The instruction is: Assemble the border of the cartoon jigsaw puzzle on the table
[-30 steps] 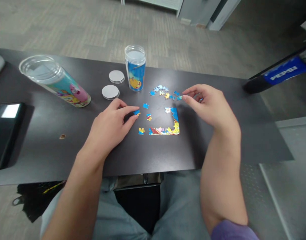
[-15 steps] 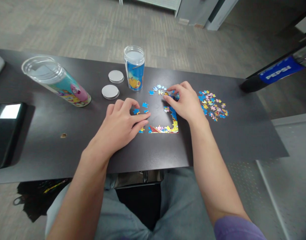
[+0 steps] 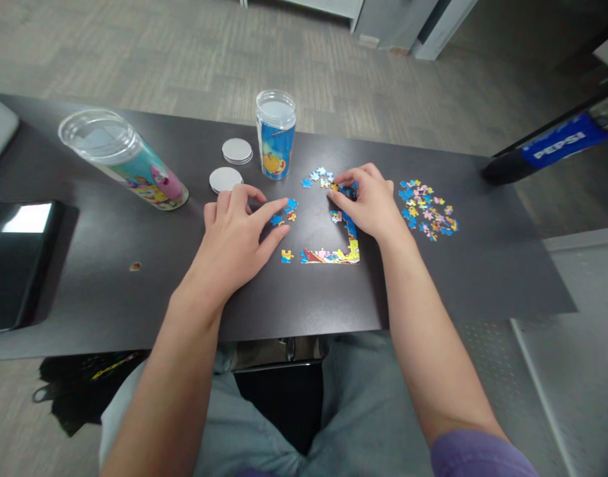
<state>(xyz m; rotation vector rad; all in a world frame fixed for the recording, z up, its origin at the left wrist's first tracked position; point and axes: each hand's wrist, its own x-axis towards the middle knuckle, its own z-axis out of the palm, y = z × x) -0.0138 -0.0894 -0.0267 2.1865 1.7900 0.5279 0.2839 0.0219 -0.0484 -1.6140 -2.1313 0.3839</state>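
My left hand (image 3: 234,235) rests over the table with thumb and index finger spread apart. Its index fingertip touches loose blue puzzle pieces (image 3: 292,205). A blue and yellow puzzle piece (image 3: 287,256) lies by itself below the thumb. To the right is a partly joined puzzle border (image 3: 331,256), an L of bottom and right edges. My right hand (image 3: 370,202) is above the border's upper end, thumb and index finger closed on a small yellowish puzzle piece (image 3: 334,188), mostly hidden by the fingers. Just beyond lie light-blue puzzle pieces (image 3: 316,176).
A pile of mixed puzzle pieces (image 3: 427,211) lies right of my right hand. Behind stand a blue clear-topped canister (image 3: 276,142) and a taller teal canister (image 3: 149,169), beside white round lids (image 3: 226,179). A Pepsi bottle (image 3: 552,146) stands far right; a black device (image 3: 15,265) lies left.
My left index finger has moved away from me and apart from the thumb, uncovering the blue and yellow piece. The right hand keeps its pinch near the same spot. The view shifts slightly.
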